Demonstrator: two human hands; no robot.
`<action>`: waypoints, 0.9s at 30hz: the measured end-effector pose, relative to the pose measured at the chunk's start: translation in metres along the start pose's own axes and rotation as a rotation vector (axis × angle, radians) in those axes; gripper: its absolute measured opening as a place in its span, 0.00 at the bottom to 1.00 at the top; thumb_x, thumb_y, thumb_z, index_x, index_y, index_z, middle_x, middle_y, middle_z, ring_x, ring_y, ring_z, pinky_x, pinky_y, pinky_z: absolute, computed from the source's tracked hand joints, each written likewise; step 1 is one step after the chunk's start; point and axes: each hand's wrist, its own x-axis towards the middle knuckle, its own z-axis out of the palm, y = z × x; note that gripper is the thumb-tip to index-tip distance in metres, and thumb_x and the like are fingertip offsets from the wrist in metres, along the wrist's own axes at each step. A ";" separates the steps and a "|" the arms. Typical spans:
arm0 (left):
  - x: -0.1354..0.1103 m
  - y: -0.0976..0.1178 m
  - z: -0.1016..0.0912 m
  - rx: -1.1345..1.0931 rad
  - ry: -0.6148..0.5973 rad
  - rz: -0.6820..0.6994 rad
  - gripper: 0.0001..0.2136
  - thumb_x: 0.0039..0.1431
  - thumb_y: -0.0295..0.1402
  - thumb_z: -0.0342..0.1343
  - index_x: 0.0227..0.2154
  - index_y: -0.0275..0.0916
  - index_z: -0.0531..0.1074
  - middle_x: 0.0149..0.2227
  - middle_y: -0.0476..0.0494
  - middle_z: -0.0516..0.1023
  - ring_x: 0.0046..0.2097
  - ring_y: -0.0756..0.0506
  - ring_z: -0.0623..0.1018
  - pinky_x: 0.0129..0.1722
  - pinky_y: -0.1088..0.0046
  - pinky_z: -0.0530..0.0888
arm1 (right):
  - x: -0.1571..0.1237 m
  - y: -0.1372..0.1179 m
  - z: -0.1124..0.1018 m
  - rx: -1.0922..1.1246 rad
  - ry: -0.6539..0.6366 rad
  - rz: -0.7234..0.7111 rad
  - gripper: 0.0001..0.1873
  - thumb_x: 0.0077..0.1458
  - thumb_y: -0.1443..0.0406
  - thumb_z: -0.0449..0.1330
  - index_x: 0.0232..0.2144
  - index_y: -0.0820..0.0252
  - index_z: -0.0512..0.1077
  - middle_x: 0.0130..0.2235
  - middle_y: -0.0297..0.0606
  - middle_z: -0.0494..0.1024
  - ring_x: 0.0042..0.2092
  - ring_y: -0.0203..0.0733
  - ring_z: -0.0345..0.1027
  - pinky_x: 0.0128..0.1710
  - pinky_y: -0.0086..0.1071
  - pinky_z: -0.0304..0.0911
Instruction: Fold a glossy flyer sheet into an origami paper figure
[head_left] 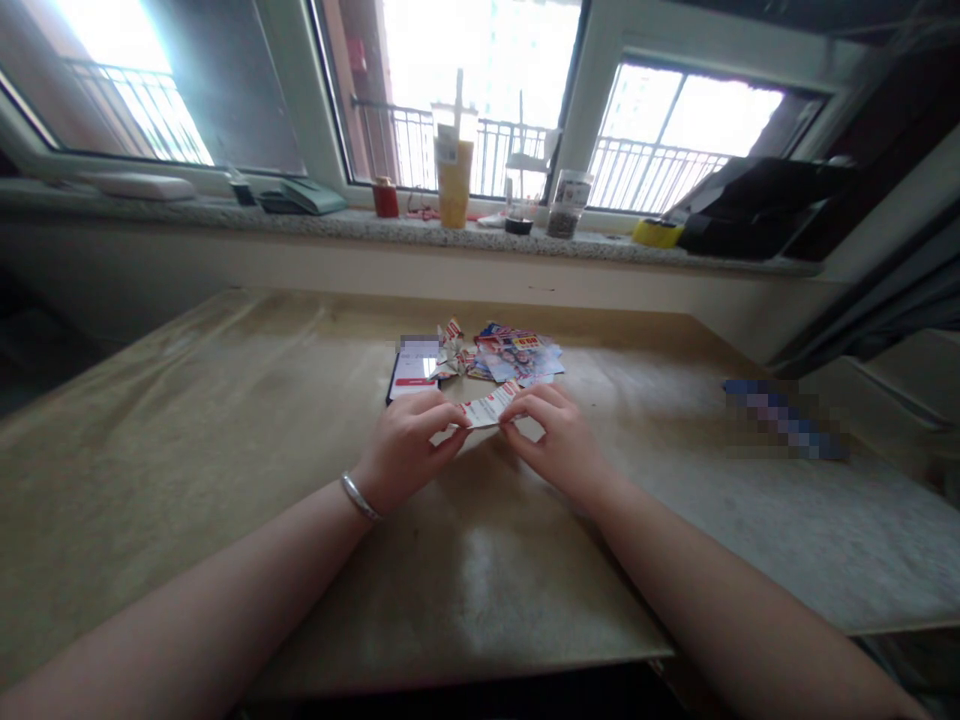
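Between my two hands a small strip of printed paper (486, 408), white with red along its upper edge, is stretched just above the table. My left hand (416, 430) pinches its left end between thumb and fingers; a silver bangle circles that wrist. At the other end my right hand (553, 432) pinches the paper the same way. Right behind lie several crumpled paper pieces (454, 350) and a pile of colourful printed sheets (521, 355). A phone (415, 370) with a lit screen lies behind my left hand, partly covered by it.
The table (300, 420) carries a blurred bluish strip (784, 418) at its right side. On the windowsill (337, 228) stand a cup of yellow drink (454, 185), a red jar (385, 198), a yellow tape roll (658, 233) and a black bag (750, 210).
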 end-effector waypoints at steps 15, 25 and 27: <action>-0.003 0.005 0.004 -0.523 0.066 -0.404 0.06 0.56 0.34 0.56 0.34 0.36 0.72 0.26 0.47 0.79 0.25 0.50 0.78 0.24 0.79 0.75 | -0.004 -0.001 0.001 0.083 -0.095 0.360 0.08 0.53 0.62 0.57 0.36 0.54 0.72 0.21 0.28 0.73 0.23 0.33 0.66 0.25 0.26 0.59; -0.004 0.004 0.001 -0.525 0.057 -0.358 0.09 0.55 0.37 0.57 0.26 0.36 0.72 0.26 0.46 0.76 0.28 0.51 0.75 0.26 0.78 0.74 | -0.001 0.005 0.010 0.442 -0.221 0.608 0.08 0.56 0.58 0.55 0.34 0.57 0.64 0.29 0.33 0.78 0.24 0.35 0.72 0.25 0.28 0.65; -0.003 0.005 0.002 -0.543 0.045 -0.361 0.08 0.54 0.36 0.58 0.27 0.36 0.72 0.27 0.46 0.76 0.29 0.50 0.76 0.28 0.77 0.75 | 0.000 0.008 0.015 0.540 -0.222 0.665 0.09 0.55 0.59 0.56 0.33 0.58 0.62 0.29 0.33 0.77 0.25 0.34 0.72 0.23 0.26 0.63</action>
